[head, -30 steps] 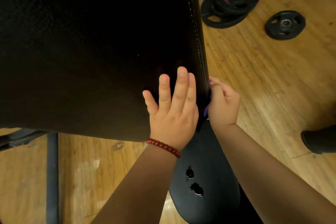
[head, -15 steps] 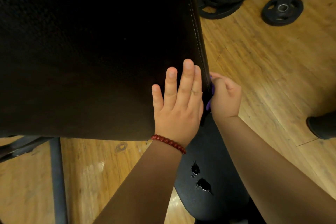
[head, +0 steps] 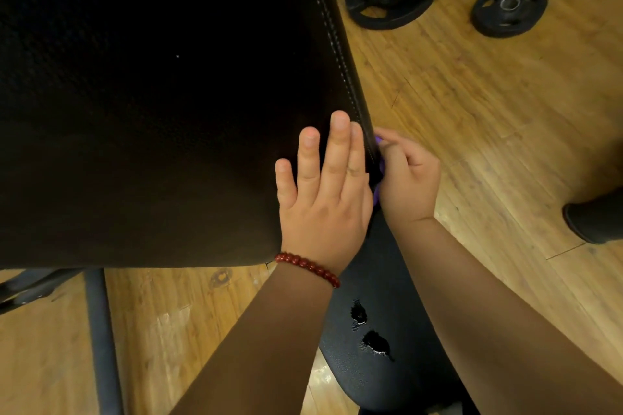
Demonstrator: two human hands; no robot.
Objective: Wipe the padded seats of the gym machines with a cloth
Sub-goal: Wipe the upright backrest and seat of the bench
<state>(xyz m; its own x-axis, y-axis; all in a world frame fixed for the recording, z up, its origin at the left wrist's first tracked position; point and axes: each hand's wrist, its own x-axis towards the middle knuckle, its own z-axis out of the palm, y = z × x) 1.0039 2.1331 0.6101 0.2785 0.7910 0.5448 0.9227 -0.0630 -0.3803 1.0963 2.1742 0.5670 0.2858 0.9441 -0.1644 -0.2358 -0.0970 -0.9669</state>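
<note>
Two hands work side by side at one corner of a big black pad [head: 151,111]. The left hand [head: 323,192] lies flat on its top with four fingers straight and close together. The right hand [head: 408,178], just beside it, curls around a purple cloth [head: 377,194] and holds it against the pad's side edge. Only two small bits of the one cloth show, one above the right knuckles and one below them, between that hand and the pad. One bracelet [head: 306,268] of red beads circles the left wrist.

The pad has a finely dimpled dark surface, and a single line of pale stitching runs along the edge ahead of the left fingertips. A second seat [head: 387,283], also black, sits under both forearms and has two torn holes.

Three weight plates lie on the wooden floor [head: 472,104] well ahead of the right hand: two overlapping [head: 381,7] and one alone [head: 509,7]. One grey frame tube [head: 97,330] stands left of the left forearm. One dark rounded object [head: 596,219] sits to the right of the right hand, and I cannot tell what it is.
</note>
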